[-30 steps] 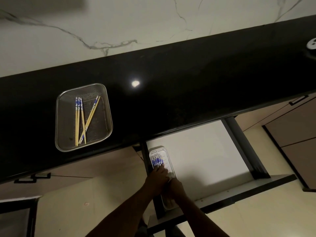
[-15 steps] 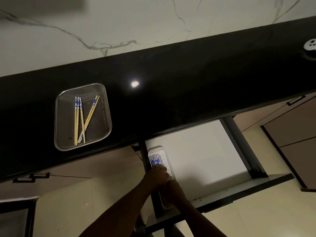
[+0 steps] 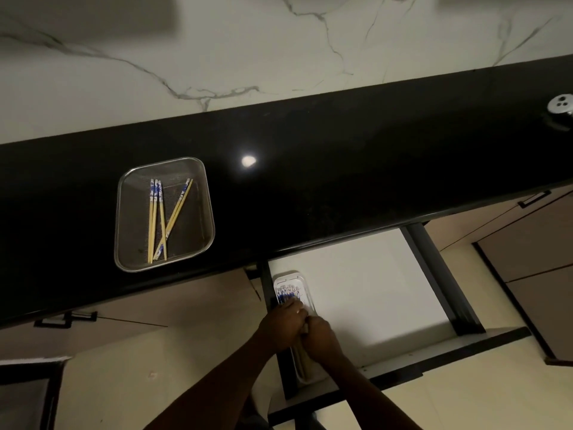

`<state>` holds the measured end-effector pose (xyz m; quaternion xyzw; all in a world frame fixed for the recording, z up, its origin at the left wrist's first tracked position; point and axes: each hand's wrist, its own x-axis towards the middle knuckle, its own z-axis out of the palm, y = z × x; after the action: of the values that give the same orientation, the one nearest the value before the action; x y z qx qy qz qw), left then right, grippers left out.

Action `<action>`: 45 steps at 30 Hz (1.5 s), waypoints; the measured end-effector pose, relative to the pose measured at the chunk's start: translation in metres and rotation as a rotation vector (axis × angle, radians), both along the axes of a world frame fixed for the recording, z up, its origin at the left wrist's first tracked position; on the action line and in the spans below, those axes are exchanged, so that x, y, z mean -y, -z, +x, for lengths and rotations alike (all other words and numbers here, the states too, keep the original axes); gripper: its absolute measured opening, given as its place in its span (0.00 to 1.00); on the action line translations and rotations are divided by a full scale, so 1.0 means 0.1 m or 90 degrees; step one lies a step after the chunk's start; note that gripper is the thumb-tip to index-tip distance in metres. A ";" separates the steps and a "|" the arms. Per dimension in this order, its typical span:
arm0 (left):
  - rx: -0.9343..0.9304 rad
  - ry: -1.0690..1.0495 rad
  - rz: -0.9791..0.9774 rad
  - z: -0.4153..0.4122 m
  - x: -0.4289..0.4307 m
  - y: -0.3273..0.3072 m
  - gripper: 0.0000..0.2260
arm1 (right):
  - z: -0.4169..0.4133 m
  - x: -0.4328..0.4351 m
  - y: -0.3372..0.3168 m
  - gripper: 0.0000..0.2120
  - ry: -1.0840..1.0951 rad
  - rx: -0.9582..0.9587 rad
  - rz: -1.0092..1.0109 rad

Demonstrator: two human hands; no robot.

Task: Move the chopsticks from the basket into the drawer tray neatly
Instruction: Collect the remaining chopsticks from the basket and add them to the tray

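A metal mesh basket (image 3: 124, 212) sits on the black counter at the left. Several wooden chopsticks (image 3: 161, 218) with blue-and-white tops lie in it, some straight, two slanted across. Below the counter an open white drawer holds a narrow white tray (image 3: 293, 279) along its left side. More chopsticks (image 3: 288, 294) lie in the tray, patterned tops pointing away from me. My left hand (image 3: 283, 327) and my right hand (image 3: 319, 341) press together over the tray's middle, fingers closed on the chopstick shafts and hiding them.
The black counter (image 3: 341, 169) runs across the view under a marble wall. A round metal object (image 3: 559, 104) sits at its far right. The white drawer floor (image 3: 372, 290) spreads right of the tray. Cabinet fronts with dark handles (image 3: 535, 198) flank the drawer.
Both hands stay over the tray, shifting only slightly along the chopsticks. The basket chopsticks have not moved; the view drifted a little.
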<state>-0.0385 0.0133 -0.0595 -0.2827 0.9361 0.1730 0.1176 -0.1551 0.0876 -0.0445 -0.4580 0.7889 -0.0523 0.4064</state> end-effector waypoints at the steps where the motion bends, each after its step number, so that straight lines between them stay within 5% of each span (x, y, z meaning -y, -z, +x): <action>1: -0.017 -0.023 -0.002 0.03 0.01 -0.04 0.18 | -0.01 0.02 -0.04 0.15 0.014 -0.007 -0.012; 10: -0.281 -0.229 -0.057 0.46 0.17 -0.54 0.20 | 0.08 0.19 -0.61 0.22 -0.005 -0.044 -0.305; 15: -0.349 -0.325 -0.163 0.82 0.39 -0.93 0.26 | 0.21 0.43 -0.96 0.30 -0.072 -0.171 -0.423; 29: -0.340 -0.506 -0.289 2.20 1.11 -1.49 0.29 | 1.38 1.71 -1.75 0.30 -0.181 -0.178 -0.564; 36: -0.315 -0.538 -0.297 2.64 1.24 -1.50 0.27 | 2.04 2.25 -1.59 0.08 -0.186 0.010 -0.382; 40: -0.320 -0.587 -0.266 2.79 1.35 -1.50 0.25 | 2.29 2.52 -1.46 0.06 -0.129 0.047 -0.188; 45: -0.398 -0.625 -0.135 2.88 1.49 -1.56 0.18 | 2.46 2.65 -1.35 0.07 -0.120 0.013 -0.158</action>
<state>0.2500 -0.1358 0.0965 -0.6287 0.6980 0.1877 -0.2867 0.0907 -0.1776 0.0901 -0.5764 0.7254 -0.1156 0.3579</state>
